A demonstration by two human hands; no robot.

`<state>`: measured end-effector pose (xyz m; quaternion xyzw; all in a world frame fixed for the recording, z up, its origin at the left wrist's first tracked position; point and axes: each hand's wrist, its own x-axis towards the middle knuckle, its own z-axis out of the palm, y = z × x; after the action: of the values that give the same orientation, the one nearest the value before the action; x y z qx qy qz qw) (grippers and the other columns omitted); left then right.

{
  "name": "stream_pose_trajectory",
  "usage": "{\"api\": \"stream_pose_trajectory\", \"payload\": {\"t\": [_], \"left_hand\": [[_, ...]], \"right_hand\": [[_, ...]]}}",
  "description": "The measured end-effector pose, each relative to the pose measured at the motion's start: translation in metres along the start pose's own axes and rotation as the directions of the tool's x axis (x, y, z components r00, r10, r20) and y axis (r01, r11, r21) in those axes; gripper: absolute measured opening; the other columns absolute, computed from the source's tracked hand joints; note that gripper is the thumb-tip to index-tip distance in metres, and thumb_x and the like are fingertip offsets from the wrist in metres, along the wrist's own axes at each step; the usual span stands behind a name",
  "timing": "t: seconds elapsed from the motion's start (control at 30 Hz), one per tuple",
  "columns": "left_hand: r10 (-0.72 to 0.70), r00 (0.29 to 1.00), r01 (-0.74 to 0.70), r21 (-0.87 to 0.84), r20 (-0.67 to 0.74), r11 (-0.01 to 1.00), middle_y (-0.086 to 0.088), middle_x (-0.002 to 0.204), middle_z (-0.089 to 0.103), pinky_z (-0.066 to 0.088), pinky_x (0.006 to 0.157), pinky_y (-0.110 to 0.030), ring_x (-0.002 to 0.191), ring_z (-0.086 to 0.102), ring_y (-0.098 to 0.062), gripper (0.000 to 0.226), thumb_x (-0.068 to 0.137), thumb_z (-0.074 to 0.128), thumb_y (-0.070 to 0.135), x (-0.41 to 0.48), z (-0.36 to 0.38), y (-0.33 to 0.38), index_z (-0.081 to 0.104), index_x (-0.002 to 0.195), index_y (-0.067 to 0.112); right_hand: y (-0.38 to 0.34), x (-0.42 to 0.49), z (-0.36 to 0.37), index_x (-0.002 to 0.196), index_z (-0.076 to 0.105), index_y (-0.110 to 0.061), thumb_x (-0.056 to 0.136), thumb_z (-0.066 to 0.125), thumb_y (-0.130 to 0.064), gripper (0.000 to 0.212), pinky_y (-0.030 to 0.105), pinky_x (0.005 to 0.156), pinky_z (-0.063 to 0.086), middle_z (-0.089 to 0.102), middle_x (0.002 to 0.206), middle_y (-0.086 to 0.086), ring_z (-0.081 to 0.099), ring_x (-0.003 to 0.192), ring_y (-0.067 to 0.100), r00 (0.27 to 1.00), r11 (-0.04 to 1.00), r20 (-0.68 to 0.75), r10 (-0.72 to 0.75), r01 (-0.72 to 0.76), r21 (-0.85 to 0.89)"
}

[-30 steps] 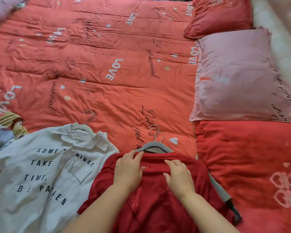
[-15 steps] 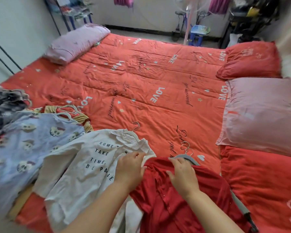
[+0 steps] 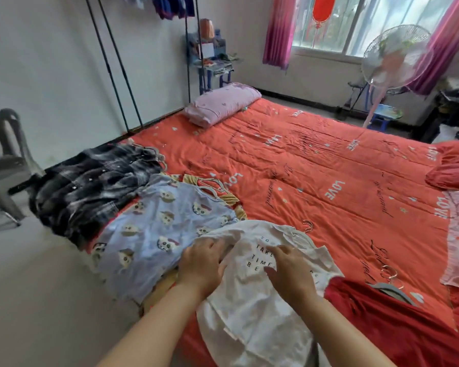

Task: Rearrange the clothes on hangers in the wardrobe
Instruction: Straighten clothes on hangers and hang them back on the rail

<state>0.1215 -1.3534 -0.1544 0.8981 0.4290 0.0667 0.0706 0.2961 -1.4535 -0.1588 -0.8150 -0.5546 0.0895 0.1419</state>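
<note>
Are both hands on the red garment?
No, the left hand and right hand are on the white shirt with black lettering, beside the red garment.

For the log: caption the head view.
Left hand and right hand on white shirt, between blue cat-print top and red top, on orange quilt.

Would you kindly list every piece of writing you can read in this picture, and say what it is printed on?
"SO", "TAKE", "TIME", "BE": black capitals on the white shirt, the rest of each line covered.
"LOVE": white capitals, repeated across the red quilt.
Black cursive on the quilt: too blurred to read.
Nothing else is legible.
</note>
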Motion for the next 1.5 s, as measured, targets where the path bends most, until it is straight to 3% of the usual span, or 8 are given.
{"api": "stream_pose_trajectory", "payload": {"t": [0.4, 0.8, 1.0, 1.1, 1.5], "left_hand": [[-0.223, 0.975, 0.223, 0.01, 0.01, 0.975, 0.002, 0.13, 0.046, 0.036, 0.092, -0.034, 0.116, 0.046, -0.02, 0.052, 0.089, 0.048, 0.045, -0.038, -0.056, -0.218, 0.035, 0.136, 0.027], [-0.354, 0.935, 0.351, 0.075, 0.026, 0.933, 0.003, 0.127, 0.046, 0.035, 0.093, -0.034, 0.117, 0.044, -0.02, 0.05, 0.089, 0.046, 0.045, 0.041, -0.088, -0.397, 0.038, 0.135, 0.027], [-0.362, 0.931, 0.36, 0.05, 0.04, 0.931, 0.004, 0.131, 0.045, 0.033, 0.097, -0.034, 0.12, 0.043, -0.018, 0.055, 0.089, 0.048, 0.046, 0.086, -0.101, -0.476, 0.034, 0.138, 0.028], [-0.343, 0.938, 0.341, 0.04, 0.047, 0.939, 0.004, 0.13, 0.045, 0.034, 0.097, -0.034, 0.12, 0.043, -0.019, 0.053, 0.089, 0.048, 0.046, 0.111, -0.103, -0.522, 0.036, 0.137, 0.026], [-0.101, 0.985, 0.096, 0.04, 0.137, 0.995, 0.001, 0.135, 0.044, 0.034, 0.101, -0.036, 0.123, 0.041, -0.02, 0.055, 0.091, 0.048, 0.044, 0.226, -0.129, -0.719, 0.033, 0.14, 0.024]], "right_hand": [[-0.207, 0.06, 0.065, 0.138, 0.039, -0.027, 0.089, 0.056, -0.035, 0.053, 0.027, 0.099, 0.034, 0.046, 0.135, -0.002, 0.043, 0.123, 0.018, 0.982, 0.986, 0.101, -0.157, 0.161, -0.037], [-0.352, 0.208, 0.138, 0.14, 0.036, -0.027, 0.091, 0.054, -0.034, 0.052, 0.03, 0.103, 0.034, 0.043, 0.138, -0.004, 0.041, 0.126, 0.017, 0.952, 0.972, 0.197, -0.232, 0.223, 0.067], [-0.41, 0.281, 0.153, 0.133, 0.043, -0.028, 0.089, 0.054, -0.026, 0.045, 0.028, 0.095, 0.041, 0.047, 0.131, -0.003, 0.046, 0.118, 0.018, 0.949, 0.974, 0.221, -0.226, 0.218, 0.059], [-0.442, 0.315, 0.166, 0.137, 0.039, -0.026, 0.091, 0.054, -0.029, 0.049, 0.029, 0.099, 0.038, 0.044, 0.136, -0.004, 0.044, 0.122, 0.018, 0.953, 0.977, 0.218, -0.212, 0.209, 0.038], [-0.589, 0.434, 0.223, 0.139, 0.038, -0.026, 0.09, 0.054, -0.029, 0.051, 0.032, 0.103, 0.035, 0.046, 0.133, -0.003, 0.043, 0.123, 0.018, 0.99, 1.0, 0.139, 0.011, -0.01, -0.003]]}}
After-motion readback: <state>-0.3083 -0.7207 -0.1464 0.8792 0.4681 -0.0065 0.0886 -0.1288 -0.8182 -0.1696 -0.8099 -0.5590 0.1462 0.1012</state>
